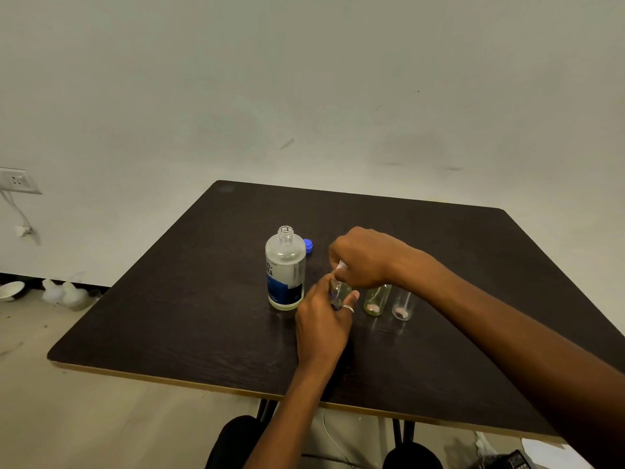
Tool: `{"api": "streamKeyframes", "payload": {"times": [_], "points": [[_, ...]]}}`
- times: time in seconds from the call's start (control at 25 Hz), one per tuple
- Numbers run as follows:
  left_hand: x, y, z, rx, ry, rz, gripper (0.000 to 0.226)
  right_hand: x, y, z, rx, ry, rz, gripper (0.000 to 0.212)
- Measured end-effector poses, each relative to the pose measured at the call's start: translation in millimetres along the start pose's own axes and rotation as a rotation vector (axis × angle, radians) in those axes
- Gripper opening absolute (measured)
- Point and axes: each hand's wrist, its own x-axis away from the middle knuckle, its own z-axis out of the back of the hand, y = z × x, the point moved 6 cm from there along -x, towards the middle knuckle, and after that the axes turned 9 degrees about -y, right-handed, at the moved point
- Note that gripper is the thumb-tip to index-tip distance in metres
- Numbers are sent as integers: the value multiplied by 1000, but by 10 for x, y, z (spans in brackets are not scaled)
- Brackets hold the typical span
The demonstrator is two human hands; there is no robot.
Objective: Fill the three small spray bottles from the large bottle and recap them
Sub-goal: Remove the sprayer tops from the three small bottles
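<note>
The table (169,316) is dark brown wood grain with a pale tan edge. At centre, the clear large bottle (285,265) wears a white-and-blue label; the cap (308,245) beside it is blue. Right of centre, a small bottle (376,301) looks greenish.

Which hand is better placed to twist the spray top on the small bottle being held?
Right. The right hand pinches the white spray top, while the left hand grips the small bottle below it.

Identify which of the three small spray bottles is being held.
The leftmost small bottle, beside the large bottle: only it is gripped, by the left hand.
</note>
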Motion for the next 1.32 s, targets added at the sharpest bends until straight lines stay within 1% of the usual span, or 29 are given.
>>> {"api": "streamKeyframes", "payload": {"times": [0.04, 0.12, 0.16, 0.2, 0.24, 0.28, 0.32, 0.36, 0.48, 0.56, 0.6, 0.68, 0.76, 0.8, 0.84, 0.92, 0.96, 1.04, 1.12, 1.2, 1.32], "points": [[-3, -1, 5, -4, 5, -2, 41, 7, -20, -2, -29, -42, 44, 10], [-6, -5, 9, -9, 10, -2, 38, 26, -25, 23, -43, -96, 88, 23], [-8, -8, 6, -5, 7, 0, 38, 32, -16, 51, -38, -87, 76, 21], [-9, -13, 4, -4, 5, 2, 39, 37, -9, 71, -29, -54, 55, 15], [-9, -14, 3, -7, 5, 4, 38, 38, 11, 85, -14, -17, 9, 20], [-6, -11, 3, -11, 6, 4, 35, 39, 39, 92, 12, 26, -42, 31], [-3, -3, 5, -12, 7, 2, 33, 42, 51, 83, 32, 48, -79, 37], [0, 3, 6, -7, 5, -2, 33, 39, 44, 64, 33, 55, -81, 36], [0, 3, 8, 14, 1, -12, 38, 26, -5, 36, -34, -23, 19, 10], [-1, 6, 9, 3, 8, -18, 36, 35, -10, 46, -56, -86, 75, 19], [0, 7, 9, 0, 10, -20, 36, 32, 2, 68, -61, -80, 76, 21], [1, 0, 7, -1, 13, -16, 34, 20, 17, 92, -52, -24, 27, 17], [-1, -14, 2, -4, 11, -8, 30, 24, 35, 90, -7, 45, -60, 31], [-3, -19, -1, -9, 9, -7, 31, 22, 34, 70, 16, 54, -83, 34], [-4, -21, -6, -10, 8, -8, 33, 20, 19, 51, 19, 51, -76, 31], [-2, -10, -2, 0, 8, -15, 38, 13, 1, 22, -6, -3, -25, 16], [-2, 1, 4, 4, 9, -21, 37, 10, -3, 17, -28, -33, 5, 14], [0, 1, 11, 8, 8, -25, 35, -6, 13, 39, -45, -30, 13, 18], [4, -14, 5, 3, 3, -10, 33, -13, 37, 52, -39, 23, -32, 25], [9, -9, 9, -3, 4, -3, 34, -19, 40, 32, -36, 39, -64, 30], [6, 10, 13, 8, -2, -22, 38, -29, 9, -2, -65, -14, -12, 13]]}}
